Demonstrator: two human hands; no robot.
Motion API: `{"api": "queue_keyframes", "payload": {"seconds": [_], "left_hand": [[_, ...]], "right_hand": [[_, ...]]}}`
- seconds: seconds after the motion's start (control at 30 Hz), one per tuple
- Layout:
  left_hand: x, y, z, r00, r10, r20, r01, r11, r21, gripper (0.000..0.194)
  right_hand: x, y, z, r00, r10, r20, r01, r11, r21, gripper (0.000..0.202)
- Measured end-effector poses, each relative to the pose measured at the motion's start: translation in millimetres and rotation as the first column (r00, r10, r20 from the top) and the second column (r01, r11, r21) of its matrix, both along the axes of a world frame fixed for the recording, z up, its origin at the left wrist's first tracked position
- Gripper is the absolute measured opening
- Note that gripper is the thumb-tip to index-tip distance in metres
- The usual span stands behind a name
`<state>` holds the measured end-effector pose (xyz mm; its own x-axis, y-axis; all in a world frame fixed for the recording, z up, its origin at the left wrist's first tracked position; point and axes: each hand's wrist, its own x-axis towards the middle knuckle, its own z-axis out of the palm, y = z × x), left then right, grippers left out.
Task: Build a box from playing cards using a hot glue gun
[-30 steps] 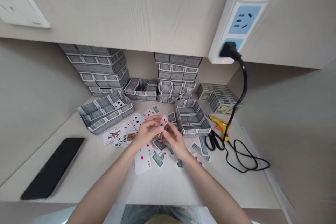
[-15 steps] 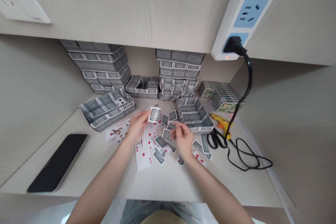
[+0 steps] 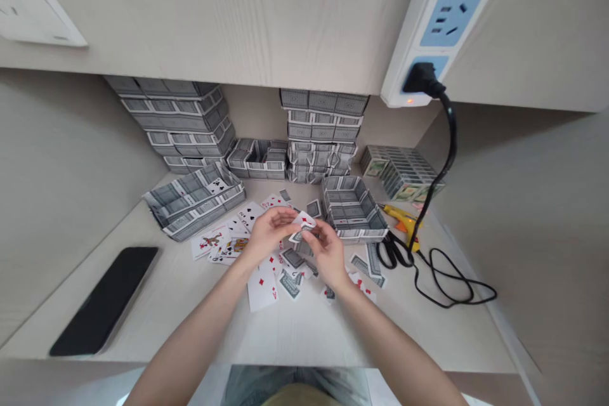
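Note:
Both hands meet over the middle of the table around a folded playing card [image 3: 305, 221] that shows a red mark and a grey patterned part. My left hand [image 3: 269, 231] pinches its left side between thumb and fingers. On its right side, my right hand [image 3: 328, 250] grips it the same way. Beneath the hands lie loose grey-backed cards [image 3: 291, 258], several of them folded, and a face-up ace of diamonds [image 3: 261, 294]. Left of my left hand are a joker card [image 3: 209, 240] and other flat face-up cards.
Trays made of folded cards stand at left [image 3: 200, 209] and right [image 3: 354, 231]. Card-box stacks [image 3: 323, 124] rise behind. A yellow glue gun [image 3: 402, 222], black scissors [image 3: 392, 250] and a cable lie right. A black phone [image 3: 104, 301] lies left. The power strip [image 3: 431, 57] hangs overhead.
My left hand has moved right with the folded card, turning it so a red mark shows. My right hand has risen slightly and now grips the card too.

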<state>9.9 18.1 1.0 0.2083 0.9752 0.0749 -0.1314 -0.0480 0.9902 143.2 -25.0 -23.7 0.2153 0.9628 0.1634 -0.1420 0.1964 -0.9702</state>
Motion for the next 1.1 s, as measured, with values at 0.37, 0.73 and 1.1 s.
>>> {"api": "queue_keyframes", "payload": {"seconds": [0.37, 0.73, 1.1], "left_hand": [[-0.7, -3.4, 3.5, 0.99, 0.038, -0.136, -0.046, 0.997, -0.057, 0.028], [-2.6, -1.6, -0.3, 0.993, -0.075, -0.094, 0.049, 0.964, -0.261, 0.029], [-9.3, 1.9, 5.2, 0.978, -0.145, -0.153, 0.104, 0.963, -0.247, 0.028]], "right_hand": [[2.6, 1.4, 3.4, 0.993, 0.047, -0.109, -0.054, 0.997, -0.063, 0.026], [2.8, -1.0, 11.7, 0.957, 0.041, -0.288, -0.1, 0.976, -0.193, 0.028], [6.9, 0.4, 8.8, 0.911, 0.153, -0.383, -0.253, 0.941, -0.227, 0.027]]}}
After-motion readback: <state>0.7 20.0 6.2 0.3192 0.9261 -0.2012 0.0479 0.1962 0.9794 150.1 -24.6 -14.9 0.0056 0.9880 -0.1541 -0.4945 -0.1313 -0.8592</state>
